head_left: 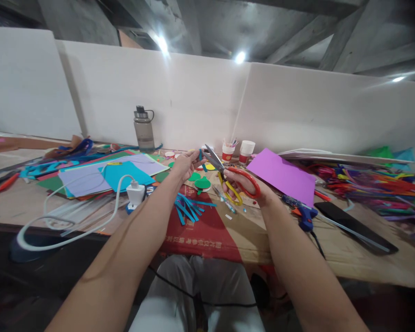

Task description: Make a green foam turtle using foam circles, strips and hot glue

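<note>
My left hand point(187, 165) pinches a narrow blue paper strip point(201, 156), raised above the table in front of me. In my right hand point(247, 184) is a pair of scissors point(233, 184) with one red and one yellow handle. The blades are parted and point up and left, close beside the strip; whether they touch it I cannot tell. Below my hands lies a pile of cut blue strips point(190, 208) on a red and brown cardboard sheet point(200, 237). Green paper circles point(202, 183) and a yellow one point(210, 167) sit just behind.
Coloured paper sheets point(90, 177), a white plug adapter point(135, 193) with its cable, and a water bottle point(144, 131) stand left. Paper cups point(247, 150) are at the back. Rightward are a purple sheet point(283, 175), a blue glue gun point(306, 216), a black phone-like slab point(356, 228) and pipe cleaners point(383, 189).
</note>
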`<action>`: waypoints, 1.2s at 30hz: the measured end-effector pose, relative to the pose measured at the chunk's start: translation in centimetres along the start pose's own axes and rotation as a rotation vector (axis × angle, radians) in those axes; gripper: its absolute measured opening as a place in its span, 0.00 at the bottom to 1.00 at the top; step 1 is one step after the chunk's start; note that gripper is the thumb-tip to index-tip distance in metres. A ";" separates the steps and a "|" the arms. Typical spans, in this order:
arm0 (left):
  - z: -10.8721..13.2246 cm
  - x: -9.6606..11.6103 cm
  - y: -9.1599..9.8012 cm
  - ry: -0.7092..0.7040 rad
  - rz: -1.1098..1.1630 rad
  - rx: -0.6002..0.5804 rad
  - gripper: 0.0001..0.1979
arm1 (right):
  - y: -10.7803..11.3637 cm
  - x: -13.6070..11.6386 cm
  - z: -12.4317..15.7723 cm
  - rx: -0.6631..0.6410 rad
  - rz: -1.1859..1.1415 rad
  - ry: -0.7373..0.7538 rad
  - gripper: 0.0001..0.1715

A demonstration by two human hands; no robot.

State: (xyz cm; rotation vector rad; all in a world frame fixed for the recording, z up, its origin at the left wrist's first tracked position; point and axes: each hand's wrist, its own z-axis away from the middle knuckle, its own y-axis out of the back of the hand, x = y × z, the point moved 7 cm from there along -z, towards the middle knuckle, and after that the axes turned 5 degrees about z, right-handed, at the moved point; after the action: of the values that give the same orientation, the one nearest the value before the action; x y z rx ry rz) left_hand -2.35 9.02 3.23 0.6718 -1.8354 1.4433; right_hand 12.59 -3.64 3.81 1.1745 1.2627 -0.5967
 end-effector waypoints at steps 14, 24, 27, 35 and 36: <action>-0.1 -0.1 -0.2 -0.014 -0.081 -0.029 0.07 | 0.2 0.5 -0.4 0.003 0.000 -0.012 0.16; 0.2 -0.1 -0.4 -0.034 -0.149 -0.095 0.03 | 0.2 0.2 -0.3 0.051 0.018 -0.038 0.19; 0.0 -0.1 -0.3 -0.039 -0.153 -0.115 0.05 | 0.2 0.3 -0.4 0.054 0.038 -0.046 0.19; -0.4 -0.2 -0.1 -0.042 -0.162 -0.143 0.05 | 0.1 -0.2 0.0 0.101 0.021 -0.067 0.19; -0.4 -0.3 -0.1 -0.038 -0.157 -0.145 0.05 | 0.1 -0.2 0.0 0.106 0.019 -0.074 0.19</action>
State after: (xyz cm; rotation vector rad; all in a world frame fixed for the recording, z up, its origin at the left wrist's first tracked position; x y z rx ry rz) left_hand -2.03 9.37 3.16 0.7573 -1.8516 1.1919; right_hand 12.60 -3.71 4.04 1.2398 1.1677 -0.6940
